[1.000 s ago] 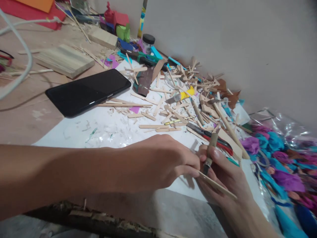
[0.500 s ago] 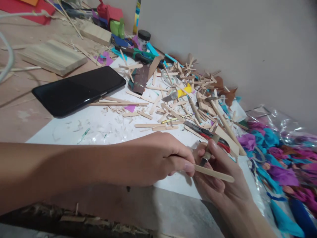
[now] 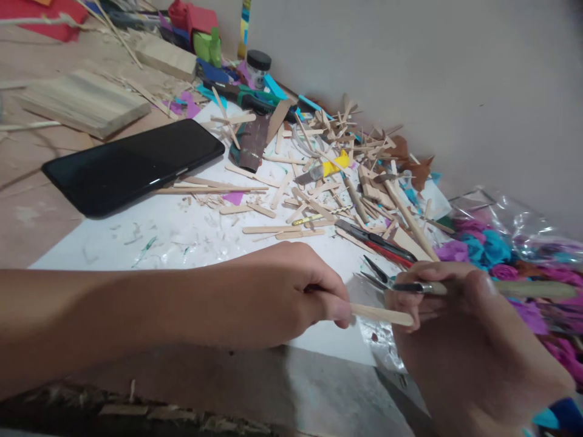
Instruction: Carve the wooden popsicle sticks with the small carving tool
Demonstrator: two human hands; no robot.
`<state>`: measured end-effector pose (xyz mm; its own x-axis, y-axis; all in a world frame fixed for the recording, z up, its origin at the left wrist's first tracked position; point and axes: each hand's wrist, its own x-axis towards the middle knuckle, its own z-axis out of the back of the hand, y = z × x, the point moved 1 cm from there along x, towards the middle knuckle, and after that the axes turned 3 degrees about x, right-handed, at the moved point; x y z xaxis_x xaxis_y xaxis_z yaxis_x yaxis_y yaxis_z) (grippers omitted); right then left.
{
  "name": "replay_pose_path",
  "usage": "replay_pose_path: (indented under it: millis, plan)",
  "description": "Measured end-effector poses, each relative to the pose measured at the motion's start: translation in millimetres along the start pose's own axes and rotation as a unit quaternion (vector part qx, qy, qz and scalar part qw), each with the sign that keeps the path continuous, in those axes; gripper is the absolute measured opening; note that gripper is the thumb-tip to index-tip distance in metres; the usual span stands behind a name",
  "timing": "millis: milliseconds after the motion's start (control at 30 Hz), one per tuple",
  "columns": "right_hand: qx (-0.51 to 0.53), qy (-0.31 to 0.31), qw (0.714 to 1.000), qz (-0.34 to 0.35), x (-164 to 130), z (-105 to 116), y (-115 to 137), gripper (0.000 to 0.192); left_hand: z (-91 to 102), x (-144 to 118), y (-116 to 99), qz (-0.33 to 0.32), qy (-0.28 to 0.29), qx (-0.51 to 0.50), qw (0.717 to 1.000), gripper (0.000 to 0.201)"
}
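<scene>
Black phone (image 3: 132, 165) on the table, wooden block (image 3: 84, 102), black-lidded jar (image 3: 257, 67), bagged crepe flowers (image 3: 501, 255)

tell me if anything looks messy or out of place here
Yes: broken sticks and shavings litter the white sheet up to the wall, with cutters half buried among them. A phone lies right beside the debris.

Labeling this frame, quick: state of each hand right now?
Left hand: closed, pinching one end of a wooden craft stick.
Right hand: closed around a wooden-handled craft knife.
</scene>
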<state>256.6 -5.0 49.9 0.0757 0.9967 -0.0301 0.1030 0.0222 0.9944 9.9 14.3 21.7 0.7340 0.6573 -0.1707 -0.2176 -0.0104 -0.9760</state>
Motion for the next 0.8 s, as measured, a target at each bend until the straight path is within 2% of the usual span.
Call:
replay_pose_path:
  millis: [100, 167, 233, 433, 533, 633, 800]
  plan:
    - [-0.022, -0.013, 1.000, 0.015, 2, -1, -2, 0.015, -7.9, -3, 1, -0.066, -0.024, 0.146, 0.987, 0.028]
    - [-0.023, -0.022, 0.999, 0.026, 3, -1, -4, 0.015, -15.0, -5, 4, -0.124, -0.063, 0.275, 0.951, 0.017]
    - [-0.016, -0.024, 0.999, 0.030, 4, -1, -7, 0.015, -20.6, -6, 8, -0.144, -0.091, 0.345, 0.923, 0.016]
    - [-0.019, 0.009, 0.999, -0.038, 7, -5, -17, 0.024, -19.3, -4, 18, -0.125, -0.120, 0.362, 0.916, 0.023]
    - [-0.015, 0.017, 0.998, -0.066, 9, -3, -24, 0.022, -13.4, -4, 17, -0.133, -0.140, 0.395, 0.898, 0.026]
    - [-0.088, 0.022, 0.994, -0.056, 11, 4, -28, 0.028, -6.9, -4, 15, -0.130, -0.146, 0.427, 0.883, 0.029]
    - [-0.183, 0.053, 0.981, -0.022, 11, 5, -30, 0.033, -1.0, -1, 14, -0.138, -0.102, 0.464, 0.869, 0.038]
